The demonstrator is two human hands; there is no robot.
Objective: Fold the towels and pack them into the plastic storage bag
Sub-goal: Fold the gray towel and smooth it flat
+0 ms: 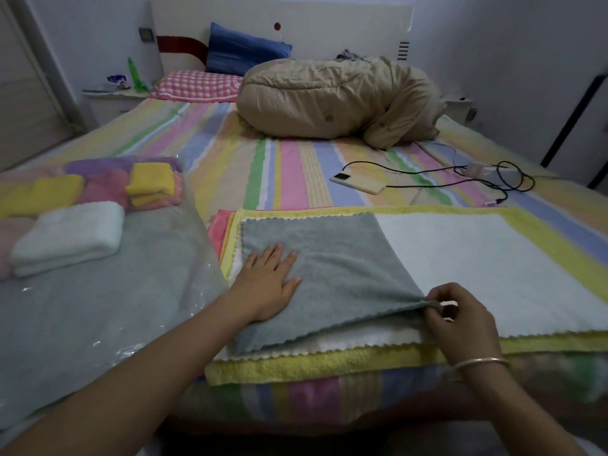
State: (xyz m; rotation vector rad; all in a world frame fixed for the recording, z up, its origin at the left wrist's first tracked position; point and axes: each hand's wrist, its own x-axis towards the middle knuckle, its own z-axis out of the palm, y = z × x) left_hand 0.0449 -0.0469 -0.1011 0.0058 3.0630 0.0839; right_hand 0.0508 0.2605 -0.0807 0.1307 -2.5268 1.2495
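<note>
We look down on a bed with a sheet striped in pastel colours (296, 179), set against a white headboard (329, 24) in a room with pale walls. A grey terry towel (329, 274) lies at the near edge of the bed, and we place everything from it.

Beyond the grey towel, by the headboard, we count two pillows, one blue (243, 49) and one pink-checked (197, 85), and one bundled beige quilt (339, 100). Between the quilt and the grey towel lie one pale phone (358, 182) and a black cable (477, 182).

The grey towel tops a flat stack of four. Under it lie a white towel (477, 268), a yellow towel (312, 365) and a pink towel (215, 230) that shows only at the far left corner.

Left of the grey towel lies one clear plastic storage bag (98, 307). At it we count one folded white towel (69, 238) and two folded yellow towels (151, 181), with pink and purple ones between them. We cannot tell which are inside.

The left hand (268, 281) lies flat with fingers spread on the grey towel's left part. The right hand (460, 320), with a metal bangle (480, 362) at the wrist, pinches the towel's near right corner, raised off the white towel.
</note>
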